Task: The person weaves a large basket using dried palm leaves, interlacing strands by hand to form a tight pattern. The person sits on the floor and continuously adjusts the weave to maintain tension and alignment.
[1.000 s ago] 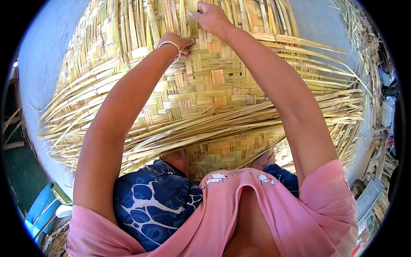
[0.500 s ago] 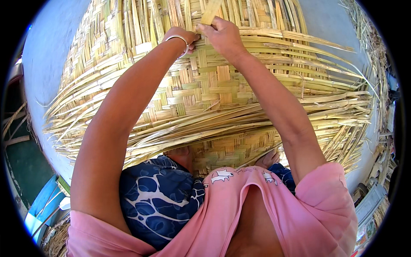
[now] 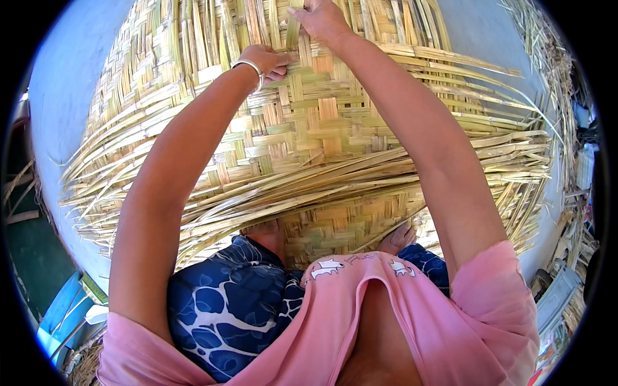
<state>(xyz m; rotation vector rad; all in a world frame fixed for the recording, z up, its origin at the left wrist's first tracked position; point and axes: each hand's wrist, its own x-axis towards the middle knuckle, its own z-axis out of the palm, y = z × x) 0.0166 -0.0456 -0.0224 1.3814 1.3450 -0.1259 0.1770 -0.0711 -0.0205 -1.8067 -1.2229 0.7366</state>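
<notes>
A large woven mat of flat, split bamboo or cane strips (image 3: 328, 122) spreads in front of me, with long loose strip ends at its sides and far part. My left hand (image 3: 265, 62), with a light bangle at the wrist, rests on the weave. Its index finger is stretched out against the strips and the other fingers are bent; nothing shows in its grip. Farther off, at the upper edge, my right hand (image 3: 320, 22) is closed with its thumb against an upright greenish strip (image 3: 293, 32). Part of that hand is cut off by the edge.
A bundle of loose strips (image 3: 302, 183) crosses the mat near my bare feet (image 3: 398, 239). Smooth grey floor (image 3: 74, 122) borders the mat. Dry scraps (image 3: 547, 58) lie along the right; a blue container (image 3: 67, 312) stands at lower left, a grey-blue crate (image 3: 559, 299) at lower right.
My right hand has moved up and away, and the raised strip no longer stands above its fingers. My left hand has shifted slightly left and down, apart from the right, its index finger now stretched out.
</notes>
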